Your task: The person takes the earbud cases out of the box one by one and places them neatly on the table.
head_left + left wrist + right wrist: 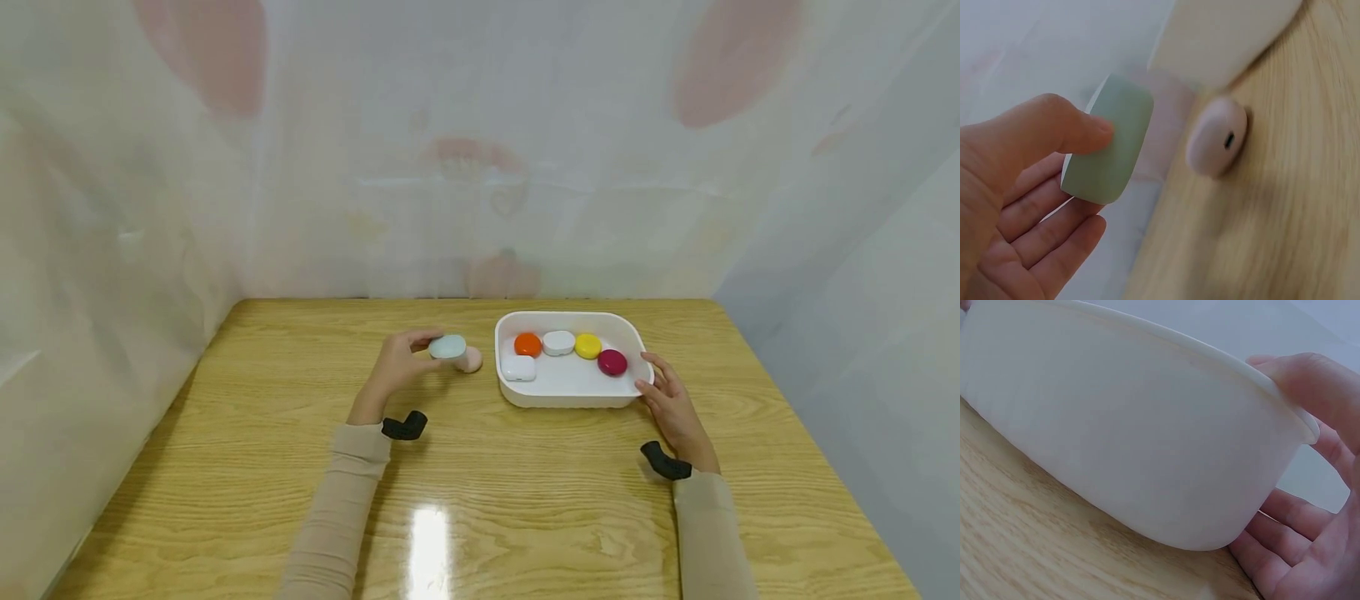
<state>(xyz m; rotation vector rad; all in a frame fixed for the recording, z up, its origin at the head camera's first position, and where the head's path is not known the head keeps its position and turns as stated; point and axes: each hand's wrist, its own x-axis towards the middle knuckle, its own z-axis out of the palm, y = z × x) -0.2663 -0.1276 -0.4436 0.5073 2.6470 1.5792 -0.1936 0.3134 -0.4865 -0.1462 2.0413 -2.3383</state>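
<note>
My left hand [397, 367] pinches a pale green earbud case [447, 347] between thumb and fingers, just left of the white tray [573, 401]. Close below it on the table is a pale pink earbud case [472, 360]; the left wrist view shows its small dark charging port. At the tray's right end my right hand [675, 410] grips the wall, thumb over the rim and fingers against the outside. Inside the tray lie an orange case [527, 344], a white oval case [558, 342], a yellow case [587, 346], a dark red case [612, 362] and a white rectangular case [519, 367].
The wooden table [540, 492] ends at a pale patterned curtain [480, 225] behind the tray. More curtain hangs along the left and right sides. A black wrist mount [405, 426] sits at the left cuff, another wrist mount [666, 463] at the right cuff.
</note>
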